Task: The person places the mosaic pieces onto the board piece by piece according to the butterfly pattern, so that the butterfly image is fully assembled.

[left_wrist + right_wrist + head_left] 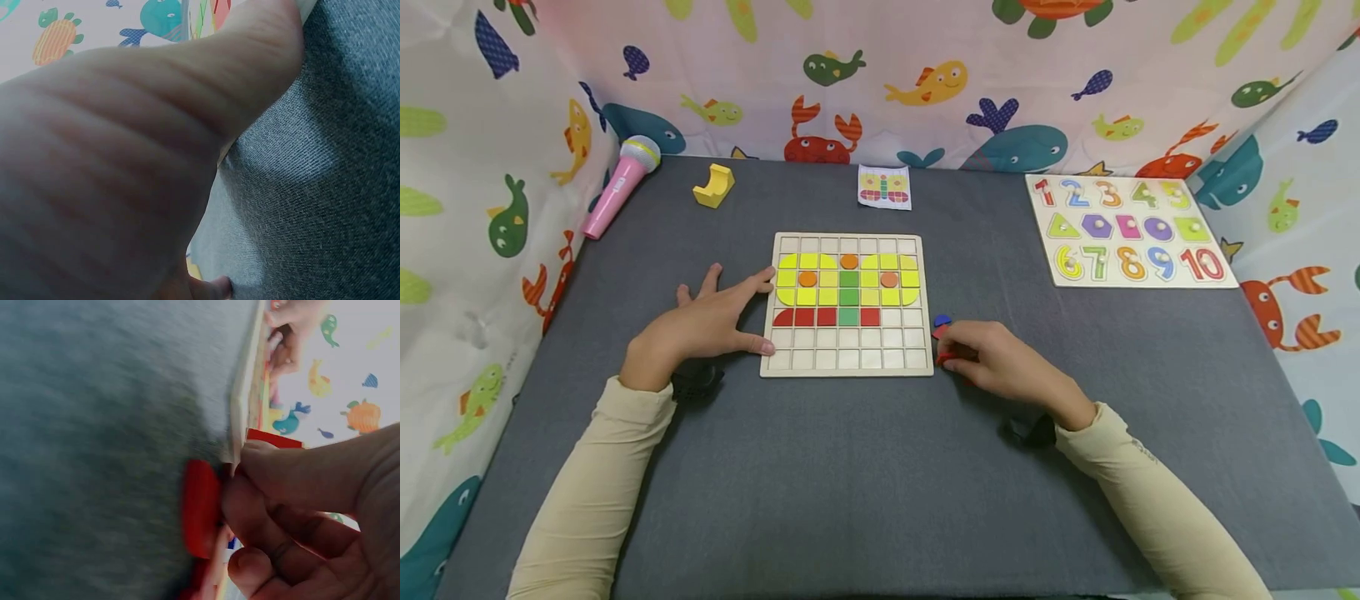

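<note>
A wooden grid board (850, 371) lies on the table, with yellow, orange, green and red tiles forming a pattern in its cells. My left hand (707, 325) rests at its left side, fingers spread, with the index fingertip and thumb touching the edge. In the left wrist view the thumb (262, 56) covers most of the board. Just off the board's right edge, my right hand (1003, 362) pinches a red tile (275, 438) between thumb and fingers. Below those fingers lies another red tile (200, 509). A blue piece (942, 320) sits beside the board, partly overlapping red ones.
Behind the board stands a small picture card (884, 188) with a similar pattern. A number and shape puzzle (1135, 232) lies at the back right. At the back left are a pink toy microphone (617, 192) and a yellow curved block (714, 187). Printed fabric (925, 50) borders the table.
</note>
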The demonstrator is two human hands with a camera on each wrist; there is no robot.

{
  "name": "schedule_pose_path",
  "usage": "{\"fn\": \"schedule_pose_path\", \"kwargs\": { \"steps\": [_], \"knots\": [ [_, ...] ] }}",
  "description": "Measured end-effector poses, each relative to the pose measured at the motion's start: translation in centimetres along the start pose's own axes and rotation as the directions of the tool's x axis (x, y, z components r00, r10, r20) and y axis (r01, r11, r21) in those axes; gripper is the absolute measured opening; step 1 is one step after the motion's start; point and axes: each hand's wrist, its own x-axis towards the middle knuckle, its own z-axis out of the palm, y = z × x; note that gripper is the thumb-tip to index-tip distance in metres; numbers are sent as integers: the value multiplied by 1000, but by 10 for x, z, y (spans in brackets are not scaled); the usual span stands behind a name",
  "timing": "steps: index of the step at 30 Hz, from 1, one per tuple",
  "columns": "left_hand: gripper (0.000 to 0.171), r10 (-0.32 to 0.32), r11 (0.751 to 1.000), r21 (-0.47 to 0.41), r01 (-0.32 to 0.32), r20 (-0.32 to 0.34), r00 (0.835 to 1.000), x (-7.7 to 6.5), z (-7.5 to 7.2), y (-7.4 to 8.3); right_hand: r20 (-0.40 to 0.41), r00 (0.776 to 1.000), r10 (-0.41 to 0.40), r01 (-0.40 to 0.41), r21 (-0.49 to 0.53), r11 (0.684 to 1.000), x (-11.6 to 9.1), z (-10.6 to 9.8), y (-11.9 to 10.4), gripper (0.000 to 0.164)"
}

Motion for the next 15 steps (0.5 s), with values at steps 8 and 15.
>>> {"fn": "schedule_pose_path", "kwargs": {
  "steps": [8, 15],
  "knots": [
    [124, -8, 1000, 6, 8, 0, 1000, 0, -1, -1, -122, 991, 49, -37, 101, 994, 22, -19, 1, 22],
    [125, -12, 1000, 6, 12, 0, 1000, 1, 0, -2, -130, 975, 182, -167, 117, 979, 53, -24, -5, 19]
  ]
}}
